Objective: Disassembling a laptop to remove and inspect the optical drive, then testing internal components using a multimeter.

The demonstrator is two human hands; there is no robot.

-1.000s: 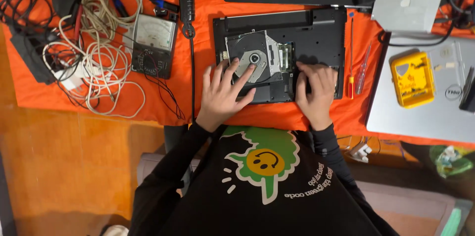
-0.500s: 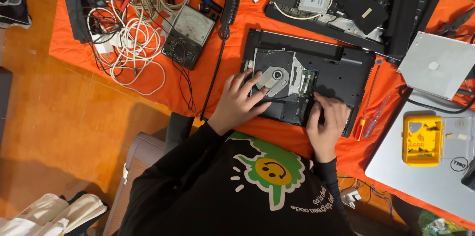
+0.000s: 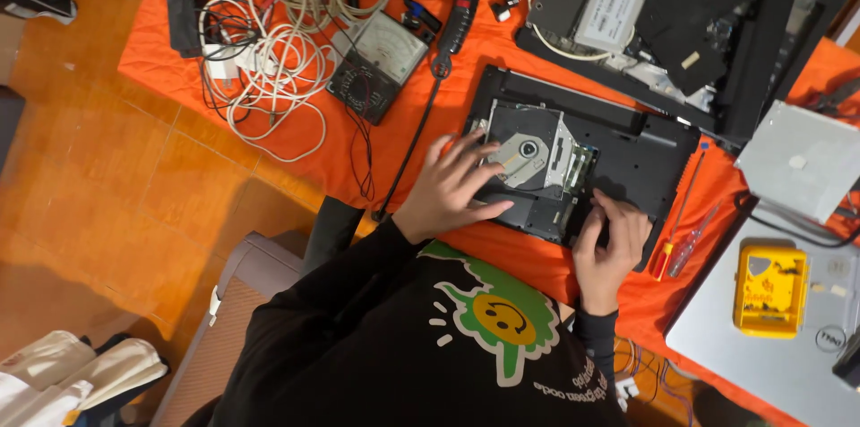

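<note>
Upturned black laptop base (image 3: pixel 618 154) sits on the orange cloth (image 3: pixel 421 104), long axis running upper-left to lower-right. Grey optical drive (image 3: pixel 530 156) sits in its left bay, disc hub facing up. Left hand (image 3: pixel 448 189): fingers spread flat, tips on the drive's near-left corner, gripping nothing. Right hand (image 3: pixel 609 243): fingers curled onto the base's near edge; tips hidden, can't tell if they pinch anything. White rectangular label (image 3: pixel 611 13) on the second opened laptop (image 3: pixel 681 15) behind. Yellow box (image 3: pixel 770 291) on the silver laptop (image 3: pixel 788 346), which is cut off at the right edge. Screwdrivers (image 3: pixel 678 239) just right of the base.
</note>
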